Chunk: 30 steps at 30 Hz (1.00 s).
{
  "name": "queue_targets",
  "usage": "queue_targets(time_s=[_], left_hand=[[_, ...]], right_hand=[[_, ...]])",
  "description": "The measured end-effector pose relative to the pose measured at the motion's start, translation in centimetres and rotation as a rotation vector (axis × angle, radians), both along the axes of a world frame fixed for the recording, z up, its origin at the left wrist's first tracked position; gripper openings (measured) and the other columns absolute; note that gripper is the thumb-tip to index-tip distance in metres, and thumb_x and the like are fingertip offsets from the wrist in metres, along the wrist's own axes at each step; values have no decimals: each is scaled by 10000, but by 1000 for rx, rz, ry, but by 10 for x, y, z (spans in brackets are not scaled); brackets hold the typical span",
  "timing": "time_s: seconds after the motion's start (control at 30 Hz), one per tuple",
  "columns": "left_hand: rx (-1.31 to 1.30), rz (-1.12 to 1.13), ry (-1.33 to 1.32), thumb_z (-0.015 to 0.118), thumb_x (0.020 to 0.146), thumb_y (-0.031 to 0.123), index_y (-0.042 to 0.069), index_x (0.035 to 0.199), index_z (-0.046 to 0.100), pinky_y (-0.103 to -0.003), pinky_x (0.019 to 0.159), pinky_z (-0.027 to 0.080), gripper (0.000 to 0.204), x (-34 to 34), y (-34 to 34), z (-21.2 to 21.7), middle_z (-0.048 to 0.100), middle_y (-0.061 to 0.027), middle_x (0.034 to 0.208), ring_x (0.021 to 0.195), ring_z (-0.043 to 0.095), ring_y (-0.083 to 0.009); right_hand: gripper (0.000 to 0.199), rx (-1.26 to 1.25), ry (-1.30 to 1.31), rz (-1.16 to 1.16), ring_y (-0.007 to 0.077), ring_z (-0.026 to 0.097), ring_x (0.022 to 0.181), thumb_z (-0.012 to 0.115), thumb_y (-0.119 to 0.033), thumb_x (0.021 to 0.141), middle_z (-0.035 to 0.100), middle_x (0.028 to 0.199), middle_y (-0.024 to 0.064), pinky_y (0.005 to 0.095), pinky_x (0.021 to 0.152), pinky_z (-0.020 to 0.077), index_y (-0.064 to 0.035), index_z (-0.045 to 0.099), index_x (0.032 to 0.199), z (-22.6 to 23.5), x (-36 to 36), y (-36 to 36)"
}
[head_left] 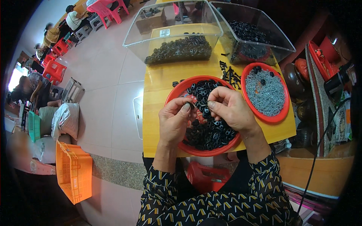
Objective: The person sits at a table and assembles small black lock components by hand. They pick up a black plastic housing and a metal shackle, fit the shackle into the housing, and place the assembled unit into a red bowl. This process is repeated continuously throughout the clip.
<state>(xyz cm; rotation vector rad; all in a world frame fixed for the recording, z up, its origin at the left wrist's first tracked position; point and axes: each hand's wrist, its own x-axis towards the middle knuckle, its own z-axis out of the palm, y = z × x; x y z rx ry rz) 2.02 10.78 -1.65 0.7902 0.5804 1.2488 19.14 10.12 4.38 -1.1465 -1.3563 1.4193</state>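
Note:
Over a round red tray (201,152) heaped with small black oval plastic parts (211,135), I hold both hands close together. My left hand (174,119) is closed, pinching a small black plastic part (190,105) between thumb and forefinger. My right hand (233,110) is a short gap away, its thumb and fingertips pressed together; whatever sits in that pinch is too small to make out. To the right of it stands a second red tray (247,77) full of silver screws (266,94), with a few black pieces lying on top.
Two clear plastic bins (173,34) (260,45) of black parts stand at the table's far side. Black rod-shaped pieces (230,75) lie loose on the yellow table (154,94). An orange crate (75,173) and sacks (66,118) rest on the floor at left. Other people sit farther off.

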Motion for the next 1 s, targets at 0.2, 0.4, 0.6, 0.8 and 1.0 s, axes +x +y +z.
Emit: queue_targets(time_s=[0.2, 0.4, 0.6, 0.8, 1.0], left_hand=[[26, 10, -34, 584, 773, -10, 1, 983, 562, -245, 557, 436, 211, 5, -1, 2, 594, -92, 798, 638, 549, -150], [62, -6, -3, 618, 751, -27, -10, 991, 564, -202, 595, 445, 246, 8, -3, 5, 578, -43, 809, 667, 539, -84], [72, -41, -22, 609, 757, -37, -17, 994, 558, -199, 594, 442, 244, 7, -4, 2, 578, -43, 802, 669, 539, -86], [100, -40, 9, 609, 758, -36, -16, 991, 556, -193, 599, 446, 240, 7, -4, 5, 580, -40, 793, 685, 553, -89], [108, -28, 60, 607, 759, -36, -21, 988, 555, -193, 610, 454, 235, 7, -5, 4, 584, -37, 794, 695, 565, -93]], right_hand=[[56, 1, -65, -54, 34, 496, 556, 553, -45, 799, 529, 658, -7, 187, 460, 404, 2, 523, 808, 2, -4, -2], [47, -38, -3, -57, 35, 515, 553, 556, -31, 789, 543, 649, 1, 186, 458, 416, 5, 527, 791, 7, -5, -3], [62, -6, -71, -70, 40, 518, 556, 567, -41, 778, 549, 652, 5, 191, 462, 421, 10, 534, 786, 3, -5, -2], [74, 24, -130, -73, 41, 508, 558, 575, -53, 761, 544, 637, 1, 200, 466, 411, 13, 542, 768, 0, -5, -2], [76, 28, -145, -79, 37, 488, 562, 576, -58, 754, 542, 634, -6, 198, 475, 396, 11, 546, 761, -3, -4, -2]])
